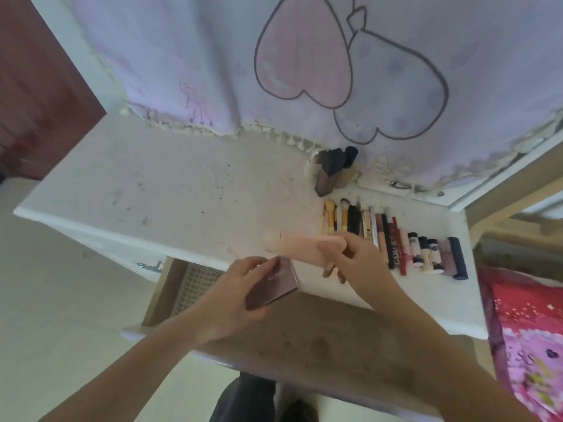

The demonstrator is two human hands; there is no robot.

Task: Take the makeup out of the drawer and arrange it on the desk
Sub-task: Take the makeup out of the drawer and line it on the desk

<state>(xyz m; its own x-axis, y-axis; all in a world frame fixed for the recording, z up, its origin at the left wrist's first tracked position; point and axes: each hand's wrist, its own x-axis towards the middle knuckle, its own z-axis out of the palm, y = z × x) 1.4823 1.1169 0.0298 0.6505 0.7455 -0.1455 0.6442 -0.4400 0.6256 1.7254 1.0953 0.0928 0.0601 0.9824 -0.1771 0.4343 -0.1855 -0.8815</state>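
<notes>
My left hand (243, 287) grips a small mauve palette (271, 284) above the open drawer (304, 330). A long pale pink palette (292, 246), blurred, is held by my right hand (353, 260) just above the front edge of the white desk (170, 184). To its right lies a row of makeup: brushes (335, 216), pencils and tubes (387, 239), small bottles (426, 252) and a dark case (458, 257). Foundation bottles (330, 170) stand at the back of the desk.
A pale cloth with heart drawings (304, 56) hangs behind the desk. A plastic basket (195, 284) sits in the drawer's left part. A pink and red bag (530, 345) is at the right. A dark red door (36, 86) stands at the left.
</notes>
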